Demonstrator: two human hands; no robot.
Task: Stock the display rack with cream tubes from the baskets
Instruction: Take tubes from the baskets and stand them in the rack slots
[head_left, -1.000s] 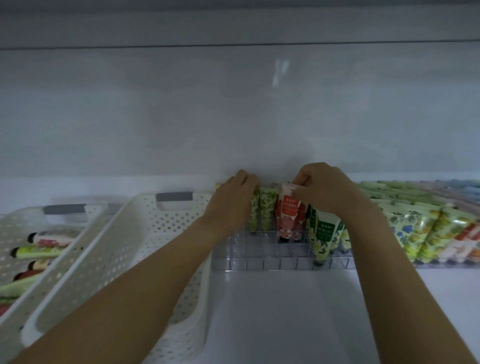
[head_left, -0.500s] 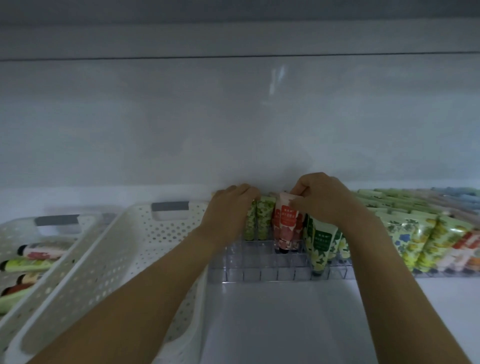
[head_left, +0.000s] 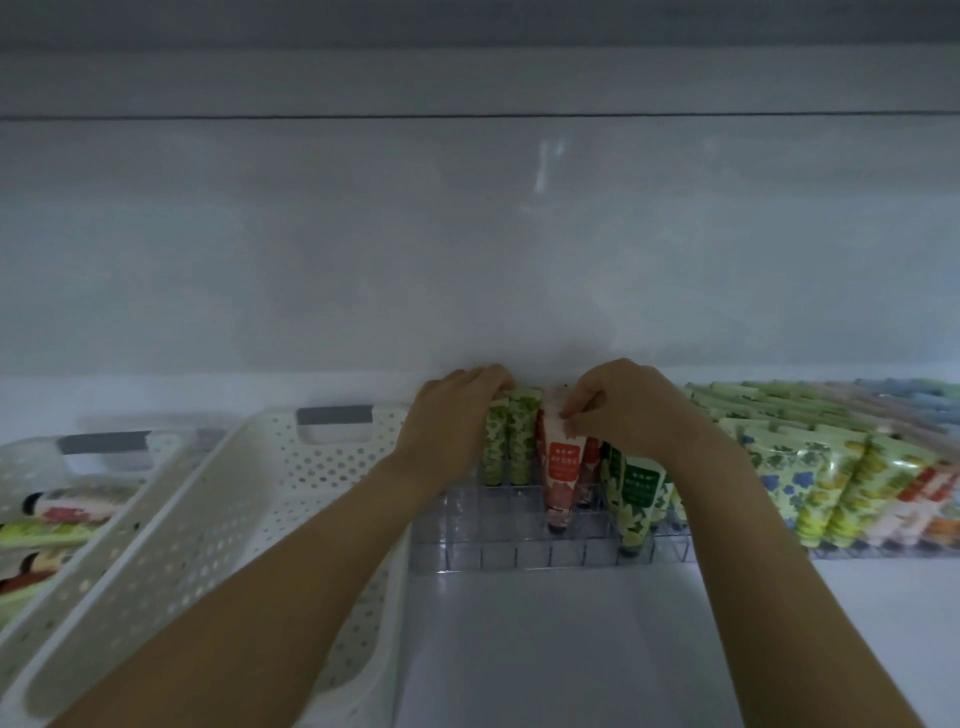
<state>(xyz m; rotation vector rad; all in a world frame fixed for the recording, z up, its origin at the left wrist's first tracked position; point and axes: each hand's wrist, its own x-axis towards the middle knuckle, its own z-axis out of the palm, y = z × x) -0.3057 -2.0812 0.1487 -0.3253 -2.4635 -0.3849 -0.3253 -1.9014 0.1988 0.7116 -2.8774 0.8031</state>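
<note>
Both hands have barely moved since a second ago. From left: my left hand (head_left: 454, 421) curls its fingers (head_left: 491, 375) over the green tubes (head_left: 508, 447); my right hand (head_left: 628, 410) pinches the crimp of the red tube (head_left: 562, 470), upright, cap down in the rack (head_left: 514, 553), straight below those fingers.

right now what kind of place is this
Probably a shop shelf being stocked: a clear display rack partly filled with upright cream tubes, packed rows of tubes to the right, and white perforated baskets, one holding loose tubes.
</note>
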